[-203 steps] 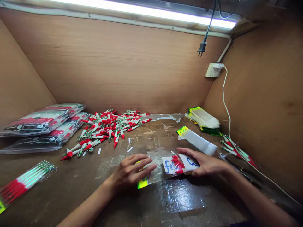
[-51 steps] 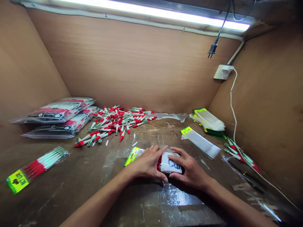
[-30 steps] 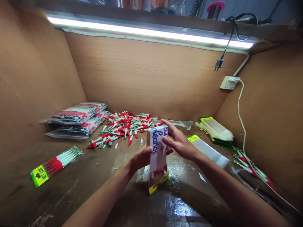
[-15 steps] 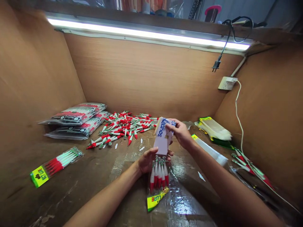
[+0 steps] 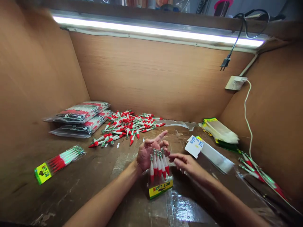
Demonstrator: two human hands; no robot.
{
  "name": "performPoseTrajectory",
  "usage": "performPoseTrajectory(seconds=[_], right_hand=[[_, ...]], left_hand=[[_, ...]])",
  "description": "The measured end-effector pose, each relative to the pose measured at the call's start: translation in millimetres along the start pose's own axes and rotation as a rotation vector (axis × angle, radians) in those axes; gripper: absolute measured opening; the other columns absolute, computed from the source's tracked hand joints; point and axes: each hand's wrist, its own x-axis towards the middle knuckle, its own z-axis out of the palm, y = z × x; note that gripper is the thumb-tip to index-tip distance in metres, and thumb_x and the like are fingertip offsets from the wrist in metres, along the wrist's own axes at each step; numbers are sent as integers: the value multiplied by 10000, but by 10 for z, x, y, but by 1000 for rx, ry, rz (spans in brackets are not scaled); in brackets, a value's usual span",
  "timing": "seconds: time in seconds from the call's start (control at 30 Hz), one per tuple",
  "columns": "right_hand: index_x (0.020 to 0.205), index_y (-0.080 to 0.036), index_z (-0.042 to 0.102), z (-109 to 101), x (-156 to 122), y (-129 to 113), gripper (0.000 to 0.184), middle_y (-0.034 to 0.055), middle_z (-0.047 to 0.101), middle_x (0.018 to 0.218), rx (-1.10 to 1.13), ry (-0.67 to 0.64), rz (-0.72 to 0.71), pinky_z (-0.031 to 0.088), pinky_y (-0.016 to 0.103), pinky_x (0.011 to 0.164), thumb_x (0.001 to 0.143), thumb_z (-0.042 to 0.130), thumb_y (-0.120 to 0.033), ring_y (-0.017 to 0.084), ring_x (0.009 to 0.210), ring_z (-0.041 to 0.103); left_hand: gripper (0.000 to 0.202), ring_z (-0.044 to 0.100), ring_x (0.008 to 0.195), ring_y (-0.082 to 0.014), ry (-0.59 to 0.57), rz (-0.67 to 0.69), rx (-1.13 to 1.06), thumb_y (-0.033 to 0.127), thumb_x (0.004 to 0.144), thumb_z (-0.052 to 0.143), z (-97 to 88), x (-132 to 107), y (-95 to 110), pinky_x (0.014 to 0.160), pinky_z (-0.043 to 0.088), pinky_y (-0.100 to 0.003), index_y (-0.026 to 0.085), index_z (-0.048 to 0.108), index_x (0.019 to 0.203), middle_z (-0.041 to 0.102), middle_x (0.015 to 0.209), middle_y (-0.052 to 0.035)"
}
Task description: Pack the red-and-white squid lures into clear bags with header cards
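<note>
My left hand (image 5: 148, 149) is palm up with its fingers spread, propping a clear bag (image 5: 159, 176) that holds several red-and-white lures; the bag's yellow label end rests on the table. My right hand (image 5: 183, 162) reaches in from the right, its fingertips touching the bag's side, fingers stretched out. A white card with blue writing (image 5: 194, 145) lies on the table just right of both hands.
A pile of loose red-and-white lures (image 5: 127, 126) lies at the back. Filled packs (image 5: 79, 118) are stacked at the left, one filled bag (image 5: 59, 159) nearer. Empty bags (image 5: 220, 129) and a few lures (image 5: 259, 175) lie at the right. A socket with cable (image 5: 235, 83) is on the right wall.
The bag was stood up on the table and the white card was pulled out of it. The card now lies on the table at the right; my right hand returned to the bag.
</note>
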Motion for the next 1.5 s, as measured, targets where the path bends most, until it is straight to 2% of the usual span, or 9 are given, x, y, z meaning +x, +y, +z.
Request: performPoseTrajectory(seconds=[0.1, 0.23, 0.33, 0.5, 0.7, 0.87, 1.07, 1.27, 1.5], right_hand=[[1094, -190, 717, 351, -55, -40, 455, 69, 736, 1063, 255, -171, 18, 536, 381, 825, 825, 678, -554, 280, 965, 680], [954, -151, 731, 377, -2, 36, 398, 59, 741, 906, 304, -25, 42, 522, 326, 703, 806, 718, -520, 235, 788, 671], [1000, -158, 725, 225, 19, 127, 395, 59, 734, 907, 315, 119, 9, 524, 338, 734, 829, 699, -513, 234, 800, 667], [1017, -169, 707, 83, 8, 242, 385, 61, 737, 936, 259, 213, -19, 528, 339, 753, 840, 690, -510, 232, 820, 672], [986, -164, 709, 100, -15, 262, 360, 54, 728, 881, 189, 268, -8, 515, 320, 713, 877, 644, -501, 218, 770, 655], [932, -172, 689, 103, -26, 212, 313, 33, 696, 827, 212, 322, -24, 477, 281, 655, 864, 671, -477, 191, 717, 616], [892, -164, 669, 91, -25, 129, 265, 21, 677, 814, 308, 317, -20, 454, 251, 634, 850, 699, -424, 161, 698, 589], [939, -170, 670, 77, -43, 146, 257, 26, 687, 833, 335, 357, 7, 450, 238, 578, 853, 697, -410, 158, 683, 594], [995, -179, 683, 88, -45, 192, 268, 40, 714, 895, 302, 310, -30, 498, 279, 660, 854, 695, -405, 186, 740, 634]], left_hand=[[704, 613, 1030, -236, 24, 60, 152, 487, 843, 461, 36, 12, -37, 1023, 399, -421, 214, 372, 1485, 647, 1129, -91], [854, 525, 1248, -308, 33, 53, 309, 756, 821, 486, -17, 10, -106, 1016, 427, -426, 233, 380, 1487, 558, 1359, -149], [797, 632, 1047, -290, 43, -38, 462, 687, 779, 662, -101, 22, -171, 845, 508, -375, 227, 496, 1409, 631, 1236, -145], [446, 602, 660, -155, 216, -25, 882, 535, 804, 732, -159, 65, -302, 604, 439, -232, 100, 732, 905, 689, 788, -62], [418, 546, 557, -128, 288, -3, 936, 512, 801, 730, -170, 66, -378, 527, 380, -214, 100, 714, 729, 660, 662, -33], [355, 617, 675, -157, 294, 43, 875, 461, 782, 760, -172, 75, -386, 610, 447, -231, 134, 686, 900, 700, 818, -41], [329, 539, 582, -113, 299, 109, 955, 423, 776, 776, -197, 62, -373, 560, 404, -210, 126, 640, 748, 617, 660, 4], [321, 605, 659, -141, 326, 41, 880, 437, 828, 703, -164, 59, -373, 632, 489, -250, 120, 672, 868, 674, 786, -44], [170, 548, 587, -111, 349, 73, 968, 243, 717, 731, -184, 80, -333, 551, 436, -203, 142, 594, 708, 598, 659, 16]])
